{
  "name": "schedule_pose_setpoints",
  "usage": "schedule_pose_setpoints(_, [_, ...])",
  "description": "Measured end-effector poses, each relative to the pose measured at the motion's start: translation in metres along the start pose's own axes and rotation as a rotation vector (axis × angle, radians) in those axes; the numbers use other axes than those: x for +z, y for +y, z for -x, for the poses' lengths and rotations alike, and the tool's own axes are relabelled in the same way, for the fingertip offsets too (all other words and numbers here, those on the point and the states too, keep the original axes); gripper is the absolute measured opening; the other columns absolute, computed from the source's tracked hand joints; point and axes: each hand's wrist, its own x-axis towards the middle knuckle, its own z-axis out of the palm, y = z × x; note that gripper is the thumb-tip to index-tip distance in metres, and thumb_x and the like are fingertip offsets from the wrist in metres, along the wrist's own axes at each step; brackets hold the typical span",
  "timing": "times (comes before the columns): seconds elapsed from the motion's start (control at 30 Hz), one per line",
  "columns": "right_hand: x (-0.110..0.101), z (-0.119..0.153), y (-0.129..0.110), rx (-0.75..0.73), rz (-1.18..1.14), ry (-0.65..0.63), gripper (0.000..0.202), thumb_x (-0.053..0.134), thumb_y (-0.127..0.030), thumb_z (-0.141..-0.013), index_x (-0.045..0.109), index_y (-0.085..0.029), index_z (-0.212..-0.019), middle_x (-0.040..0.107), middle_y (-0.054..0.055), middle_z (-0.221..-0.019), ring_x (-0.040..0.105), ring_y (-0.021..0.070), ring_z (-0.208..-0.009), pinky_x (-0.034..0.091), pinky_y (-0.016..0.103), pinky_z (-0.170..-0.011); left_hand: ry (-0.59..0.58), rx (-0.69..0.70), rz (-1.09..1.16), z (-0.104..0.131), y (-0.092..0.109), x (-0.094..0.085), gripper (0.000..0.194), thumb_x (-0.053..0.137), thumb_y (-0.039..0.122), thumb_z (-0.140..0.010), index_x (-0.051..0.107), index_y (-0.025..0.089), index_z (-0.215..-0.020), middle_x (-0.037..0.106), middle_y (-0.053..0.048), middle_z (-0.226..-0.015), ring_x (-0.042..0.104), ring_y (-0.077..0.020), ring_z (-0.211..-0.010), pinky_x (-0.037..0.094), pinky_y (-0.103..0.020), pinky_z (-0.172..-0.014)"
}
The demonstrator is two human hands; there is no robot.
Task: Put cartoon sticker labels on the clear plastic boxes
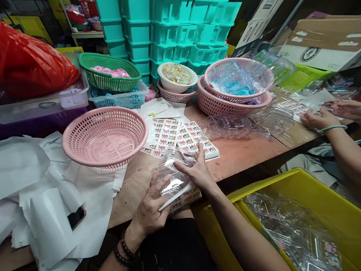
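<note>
Item: 1 clear plastic container (pixel 171 173), held above the near edge of the table (pixel 234 157), between 2 hands. Left hand (pixel 152 204): clamped on the container's left side, fingers spread along the wall. Right hand (pixel 198 169): clamped on the right side, thumb across the top. Also at the left fingers: 1 slim white item (pixel 176 197), tilted, kind unclear. Just beyond: printed sticker sheets (pixel 191 134), overlapping. To the left: 1 round pink basket (pixel 108 139), beside loose white paper (pixel 48 218). Beyond the stickers: 1 white bowl (pixel 161 78) of small colourful pieces. Lower right: 1 yellow crate (pixel 358 217), holding clear packages (pixel 300 235). Far right: 1 person's hands (pixel 320 117), at work.
</note>
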Motion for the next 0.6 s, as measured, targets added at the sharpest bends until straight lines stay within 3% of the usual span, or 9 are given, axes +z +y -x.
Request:
schedule_pose_setpoints(0.17, [0.001,0.0,0.005,-0.066,-0.079,-0.008,0.148,0.084,-0.065,-0.056,-0.013,-0.023,-0.159,0.044,0.018,-0.147,0.054,0.0284,-0.13,0.041,0.043,-0.113,-0.007,-0.047,-0.083,-0.005,-0.002,0.001,0.016,0.059,0.01,-0.088,0.074,0.018,-0.09,0.039,-0.01,-0.158,0.016,-0.037,-0.153,0.03,-0.061,-0.12])
schedule_pose_setpoints(0.3, [0.008,-0.001,0.012,-0.098,-0.103,0.067,0.143,0.084,-0.065,-0.058,-0.009,-0.027,-0.16,0.048,0.015,-0.139,0.061,0.0267,-0.117,0.046,0.044,-0.107,0.026,-0.06,-0.087,-0.006,-0.003,0.004,0.028,0.057,0.004,-0.087,0.074,0.02,-0.101,0.041,-0.009,-0.157,0.015,-0.0345,-0.154,0.036,-0.059,-0.119])
schedule_pose_setpoints(0.43, [0.011,-0.003,0.013,-0.13,-0.093,0.117,0.137,0.084,-0.06,-0.061,-0.003,-0.024,-0.16,0.047,0.016,-0.139,0.058,0.027,-0.119,0.044,0.044,-0.108,0.045,-0.068,-0.094,-0.005,-0.003,0.007,0.034,0.055,0.001,-0.086,0.073,0.021,-0.107,0.04,-0.009,-0.157,0.014,-0.0348,-0.154,0.037,-0.06,-0.117])
schedule_pose_setpoints(0.6, [0.003,-0.009,0.008,-0.115,-0.049,-0.047,0.121,0.08,-0.061,-0.066,0.01,-0.03,-0.161,0.047,0.014,-0.141,0.061,0.0244,-0.109,0.051,0.043,-0.098,0.035,-0.059,-0.092,-0.004,-0.004,0.007,0.035,0.056,-0.001,-0.084,0.073,0.02,-0.106,0.036,-0.007,-0.16,0.013,-0.0357,-0.154,0.035,-0.06,-0.118])
